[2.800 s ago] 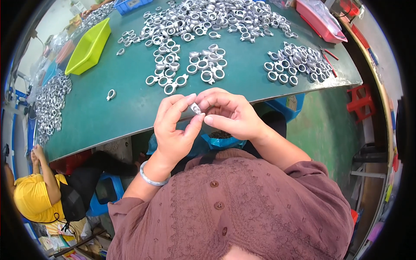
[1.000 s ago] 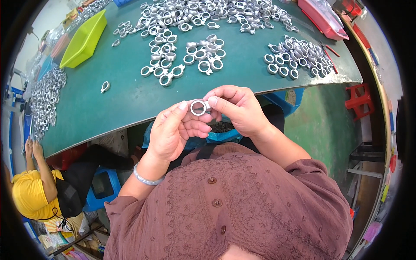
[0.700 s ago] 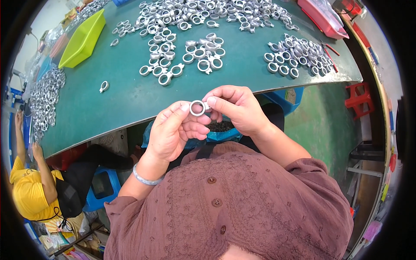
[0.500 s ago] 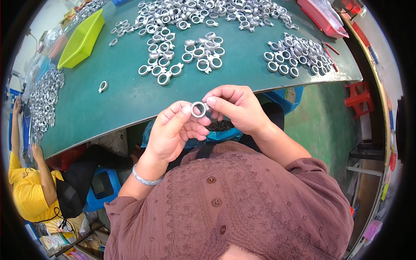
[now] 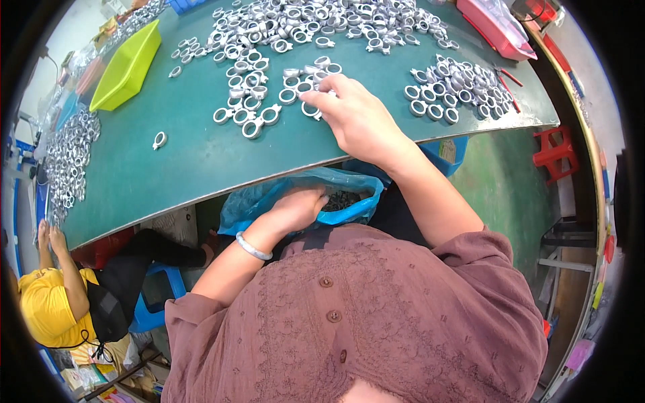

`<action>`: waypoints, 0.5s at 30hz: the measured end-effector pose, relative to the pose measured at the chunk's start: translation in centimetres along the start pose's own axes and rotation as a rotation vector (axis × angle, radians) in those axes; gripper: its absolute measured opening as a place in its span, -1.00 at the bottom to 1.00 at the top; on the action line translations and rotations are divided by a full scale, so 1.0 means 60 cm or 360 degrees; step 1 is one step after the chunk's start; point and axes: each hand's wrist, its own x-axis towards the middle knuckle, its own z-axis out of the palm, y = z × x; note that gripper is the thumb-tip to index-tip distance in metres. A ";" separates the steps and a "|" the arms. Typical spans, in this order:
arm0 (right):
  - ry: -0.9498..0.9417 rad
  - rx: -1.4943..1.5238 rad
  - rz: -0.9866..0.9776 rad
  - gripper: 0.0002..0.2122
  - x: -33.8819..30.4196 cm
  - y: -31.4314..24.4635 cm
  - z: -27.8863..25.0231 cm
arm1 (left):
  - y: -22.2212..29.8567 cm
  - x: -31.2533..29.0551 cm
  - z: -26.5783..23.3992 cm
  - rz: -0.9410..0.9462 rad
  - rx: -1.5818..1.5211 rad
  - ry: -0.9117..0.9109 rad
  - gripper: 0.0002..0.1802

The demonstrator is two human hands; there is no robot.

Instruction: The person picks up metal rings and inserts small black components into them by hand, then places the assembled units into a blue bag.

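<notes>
My right hand (image 5: 363,121) reaches over the table to a small cluster of silver metal ring clamps (image 5: 304,88). Its thumb and forefinger are apart, just over a ring clamp (image 5: 310,111) at the cluster's near edge; the hand covers part of the group. Below the table edge, my left hand (image 5: 299,207), with a pale bangle at the wrist, dips into an open blue plastic bag (image 5: 252,205) at my lap. Small dark pieces (image 5: 344,200) lie in the bag. The left fingertips are down among them and mostly hidden, so their grip does not show.
A big heap of ring clamps (image 5: 322,20) covers the far table (image 5: 195,144), with another pile (image 5: 463,87) at right beside red-handled pliers (image 5: 510,86). A lone ring clamp (image 5: 159,140) lies left. A lime-green bin (image 5: 127,67) stands far left. A co-worker in yellow (image 5: 54,302) sits left.
My hands have parted from the ring clamp they held together. The right moved up and forward to the cluster, the left down into the blue bag. No ring clamp shows in the left hand now.
</notes>
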 end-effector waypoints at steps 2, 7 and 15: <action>-0.0006 -0.0161 -0.0114 -0.74 0.004 0.005 0.001 | -0.003 -0.002 -0.001 -0.0091 0.0157 -0.0142 -0.70; -0.0114 -0.0352 -0.0260 -0.78 0.013 0.005 -0.011 | 0.003 0.000 -0.003 -0.0335 0.0193 -0.0466 -0.66; -0.0064 -0.0491 -0.0370 -0.79 0.012 0.009 -0.022 | -0.015 -0.028 -0.030 -0.0065 -0.0459 -0.0227 -0.47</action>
